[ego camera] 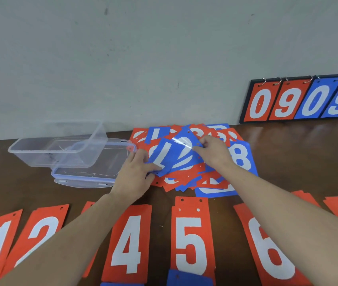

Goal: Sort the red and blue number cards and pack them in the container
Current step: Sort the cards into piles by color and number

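L hand (pixel 137 172) pinches blue card 7 (pixel 165 156), R hand (pixel 212 150) pinches another blue card (pixel 184 141), both over mixed pile (pixel 186 178) on bench (pixel 287 157). Empty container (pixel 59 145) left of pile; red cards 1-6 (pixel 128 242) in near row.

Even bright light, wide-angle edge distortion

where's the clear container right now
In the head view the clear container sits empty at the far left of the table, partly resting on its lid, just left of the mixed card pile.
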Motion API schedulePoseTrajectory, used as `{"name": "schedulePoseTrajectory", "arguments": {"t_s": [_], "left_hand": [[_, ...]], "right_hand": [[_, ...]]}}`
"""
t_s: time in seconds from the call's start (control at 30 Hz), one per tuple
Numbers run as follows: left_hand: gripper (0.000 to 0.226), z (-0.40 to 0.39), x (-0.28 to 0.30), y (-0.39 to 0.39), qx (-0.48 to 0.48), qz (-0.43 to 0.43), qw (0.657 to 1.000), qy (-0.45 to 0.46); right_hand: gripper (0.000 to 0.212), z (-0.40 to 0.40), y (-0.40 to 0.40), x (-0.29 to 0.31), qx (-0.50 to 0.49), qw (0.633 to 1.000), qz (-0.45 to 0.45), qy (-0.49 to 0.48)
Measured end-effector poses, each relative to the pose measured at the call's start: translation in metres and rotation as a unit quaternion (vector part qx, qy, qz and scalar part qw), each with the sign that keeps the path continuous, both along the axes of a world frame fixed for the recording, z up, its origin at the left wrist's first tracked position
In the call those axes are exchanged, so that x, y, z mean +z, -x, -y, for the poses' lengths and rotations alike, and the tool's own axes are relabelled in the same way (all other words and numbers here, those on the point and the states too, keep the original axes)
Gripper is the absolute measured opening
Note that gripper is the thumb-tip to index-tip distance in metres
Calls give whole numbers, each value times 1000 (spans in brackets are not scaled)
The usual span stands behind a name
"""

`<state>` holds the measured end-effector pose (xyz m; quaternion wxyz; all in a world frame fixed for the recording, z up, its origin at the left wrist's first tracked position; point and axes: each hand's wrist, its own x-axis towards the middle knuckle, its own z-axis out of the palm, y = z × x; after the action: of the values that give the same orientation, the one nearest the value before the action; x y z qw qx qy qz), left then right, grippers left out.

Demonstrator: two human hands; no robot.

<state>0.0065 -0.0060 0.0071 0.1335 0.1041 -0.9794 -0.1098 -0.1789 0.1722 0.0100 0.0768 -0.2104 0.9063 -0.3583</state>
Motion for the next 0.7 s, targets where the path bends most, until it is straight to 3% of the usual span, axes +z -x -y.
{"name": "schedulePoseTrajectory", "arguments": {"t_s": [0.1,0.17,0.27,0.33,0.43,0.7], "left_hand": [[32,-2,6,-9,8,-72,993,97],[30,-7,13,-14,42,-74,994,63],[31,-11,17,-21,99,-25,994,-44],[29,-15,20,-24,89,-54,983,-153],[26,-26,22,-32,85,-77,947,-298],[27,-52,35,-71,76,-144,826,-539]], "right_hand": [[28,-21,1,4,-4,1000,-25,17],[28,-35,1,9,-25,998,-12,63],[20,-52,-6,27,-71,970,86,214],[15,-62,-16,39,-82,944,137,288],[14,-81,-31,52,-99,932,143,318],[19,-124,-75,60,-100,903,190,373]]}}
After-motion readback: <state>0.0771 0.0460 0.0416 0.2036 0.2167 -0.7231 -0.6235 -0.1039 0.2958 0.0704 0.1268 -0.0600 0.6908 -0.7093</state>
